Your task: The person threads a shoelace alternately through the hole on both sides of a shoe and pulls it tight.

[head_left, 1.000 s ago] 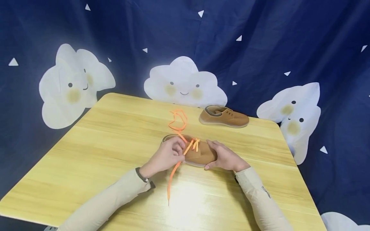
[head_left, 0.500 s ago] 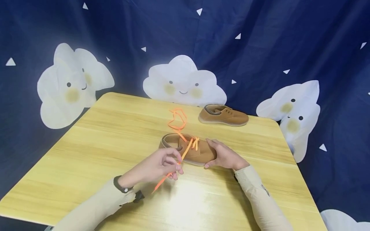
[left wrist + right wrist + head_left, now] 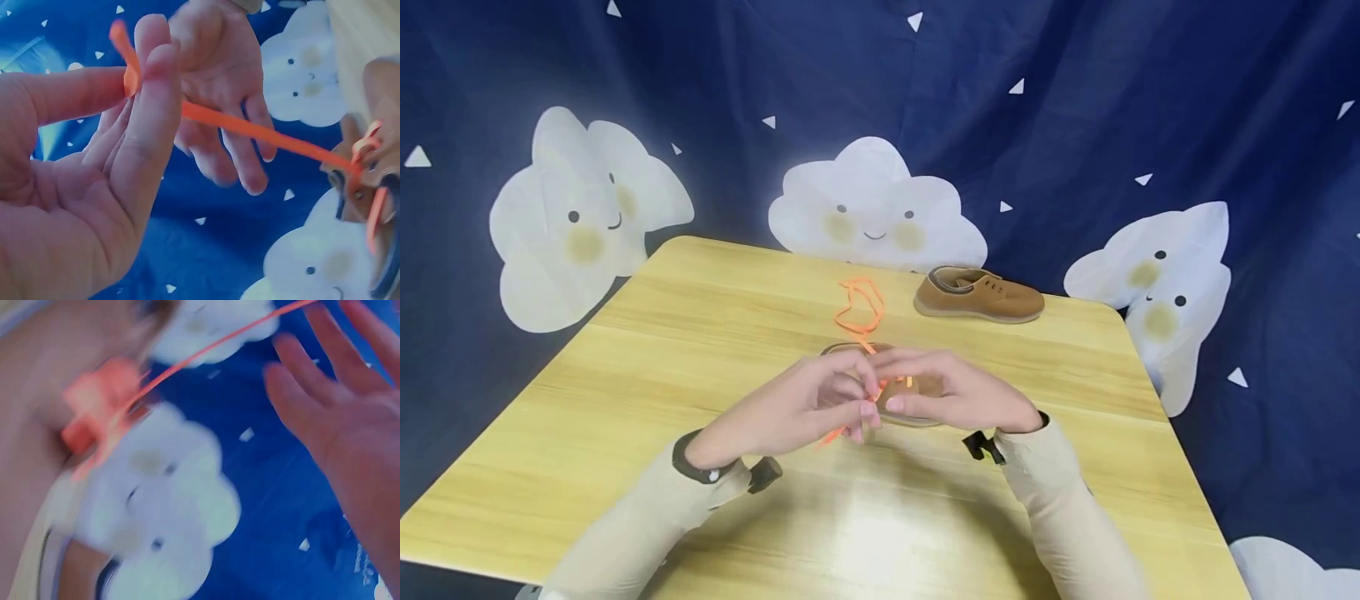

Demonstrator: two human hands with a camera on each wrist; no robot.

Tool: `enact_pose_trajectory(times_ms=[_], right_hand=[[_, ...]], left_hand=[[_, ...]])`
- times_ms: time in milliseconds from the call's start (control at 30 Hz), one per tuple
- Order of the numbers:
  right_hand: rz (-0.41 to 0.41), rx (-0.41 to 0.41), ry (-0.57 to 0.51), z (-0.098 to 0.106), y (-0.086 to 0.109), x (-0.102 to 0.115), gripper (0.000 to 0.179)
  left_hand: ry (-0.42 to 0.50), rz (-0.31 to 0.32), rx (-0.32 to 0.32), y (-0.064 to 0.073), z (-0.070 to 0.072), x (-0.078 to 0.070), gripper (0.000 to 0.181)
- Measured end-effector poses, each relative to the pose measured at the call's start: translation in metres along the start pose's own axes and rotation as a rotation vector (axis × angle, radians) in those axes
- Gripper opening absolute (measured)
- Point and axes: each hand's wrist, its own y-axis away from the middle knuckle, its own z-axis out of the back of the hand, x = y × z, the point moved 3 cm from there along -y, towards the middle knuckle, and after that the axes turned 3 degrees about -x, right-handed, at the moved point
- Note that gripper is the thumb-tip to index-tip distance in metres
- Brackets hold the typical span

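A brown shoe (image 3: 929,386) sits on the table, partly hidden behind both hands, with an orange lace through its front eyelets. My left hand (image 3: 820,404) pinches one end of that shoelace (image 3: 262,134) between thumb and index finger. From the pinch, the lace runs taut to the shoe (image 3: 382,90) in the left wrist view. My right hand (image 3: 958,390) hovers over the shoe's front with fingers extended, its fingertips close to the left hand. In the right wrist view the right hand (image 3: 350,425) is spread and holds nothing. The lace's other end (image 3: 868,331) lies looped beyond the shoe.
A second brown shoe (image 3: 981,297), with no lace in its eyelets, stands near the table's far right edge. Behind the wooden table (image 3: 647,333) hangs a dark blue curtain (image 3: 730,75) with clouds and triangles.
The left hand has drawn its lace end toward the front left, then risen slightly. The right hand has let go of the shoe's toe and moved left to the lace.
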Motion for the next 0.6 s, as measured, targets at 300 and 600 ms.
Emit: enact_pose_trajectory(times_ms=[300,600], right_hand=[[-0.017,-0.035,-0.259,0.0,-0.013,0.008,0.013],[-0.087,-0.282,-0.232,0.014,-0.011,0.008,0.012]], left_hand=[[-0.181,-0.002,0.038,-0.006,0.016,-0.022,0.013],[-0.327,0.042,-0.253,-0.03,0.056,0.001,0.022]])
